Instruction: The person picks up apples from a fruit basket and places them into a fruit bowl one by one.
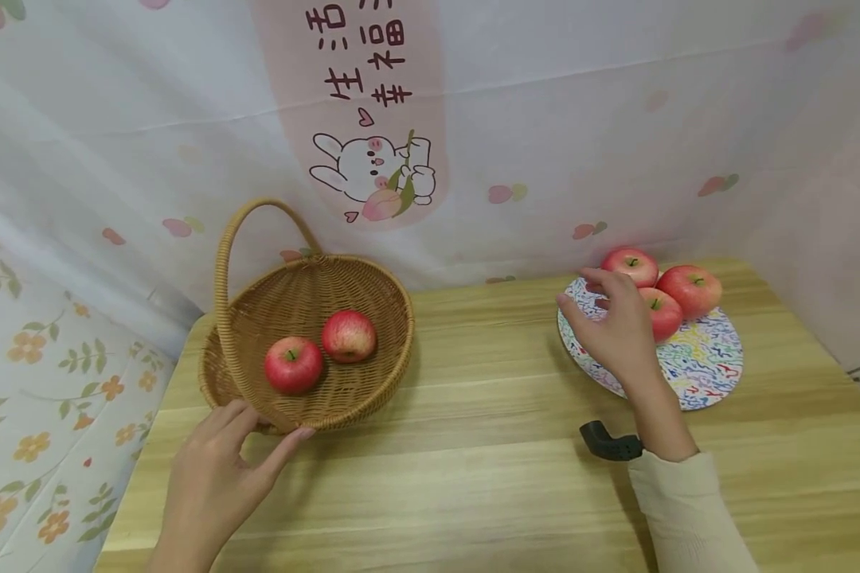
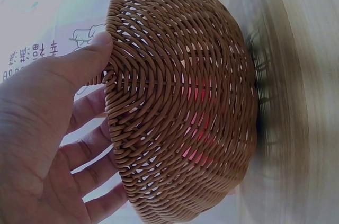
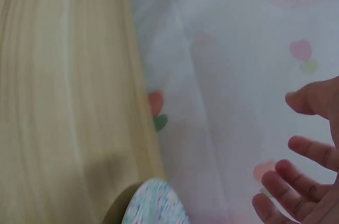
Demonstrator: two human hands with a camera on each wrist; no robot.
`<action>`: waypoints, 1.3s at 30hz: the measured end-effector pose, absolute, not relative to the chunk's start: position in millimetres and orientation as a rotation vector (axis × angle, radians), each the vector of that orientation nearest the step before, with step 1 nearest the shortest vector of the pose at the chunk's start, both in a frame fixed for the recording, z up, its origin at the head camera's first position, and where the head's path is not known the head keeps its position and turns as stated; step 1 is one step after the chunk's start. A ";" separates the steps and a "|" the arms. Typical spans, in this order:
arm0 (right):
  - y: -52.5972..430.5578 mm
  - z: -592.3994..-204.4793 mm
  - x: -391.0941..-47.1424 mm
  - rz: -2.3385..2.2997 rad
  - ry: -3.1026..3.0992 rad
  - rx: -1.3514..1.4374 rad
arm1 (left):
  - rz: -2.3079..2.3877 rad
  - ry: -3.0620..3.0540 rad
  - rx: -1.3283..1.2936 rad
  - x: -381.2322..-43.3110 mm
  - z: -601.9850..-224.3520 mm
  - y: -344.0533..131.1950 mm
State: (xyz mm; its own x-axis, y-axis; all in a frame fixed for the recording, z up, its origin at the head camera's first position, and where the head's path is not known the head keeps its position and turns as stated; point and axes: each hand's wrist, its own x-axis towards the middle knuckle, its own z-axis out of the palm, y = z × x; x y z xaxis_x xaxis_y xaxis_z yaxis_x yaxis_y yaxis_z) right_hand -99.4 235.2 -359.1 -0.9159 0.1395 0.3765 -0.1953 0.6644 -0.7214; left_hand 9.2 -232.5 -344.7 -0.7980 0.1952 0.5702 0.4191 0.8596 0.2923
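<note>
My left hand (image 1: 211, 469) grips the near rim of a wicker basket (image 1: 373, 398) beside the foot of its tall handle. The left wrist view shows the thumb (image 2: 98, 54) at the rim and the other fingers behind the weave. Inside the basket sit a red apple (image 1: 293, 365) and a streaked apple (image 1: 349, 336). Over the left part of a patterned plate (image 1: 709, 370) my right hand (image 1: 616, 330) hovers with fingers spread and nothing between them. Three apples share that plate: one at the back (image 1: 629, 267), one at the right (image 1: 691, 291), one partly hidden by the hand (image 1: 661, 314).
Both the basket and the plate stand on a wood-grain table (image 1: 473, 446). Behind it hangs a white printed cloth (image 1: 530, 143) with a rabbit drawing, and a floral cloth (image 1: 50, 414) drapes on the left. A black device (image 1: 612, 442) sits at my right wrist.
</note>
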 end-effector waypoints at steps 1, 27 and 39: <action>232.7 -357.1 -100.2 1.171 -2.477 0.060 | -0.548 -2.494 -0.445 9.2 -344.0 -233.1; 141.4 -314.7 -136.8 1.384 -2.495 0.763 | -0.552 -2.507 -0.437 7.9 -342.7 -230.8; 102.8 -283.6 -161.7 1.181 -2.626 1.095 | -0.551 -2.493 -0.444 7.6 -343.8 -231.4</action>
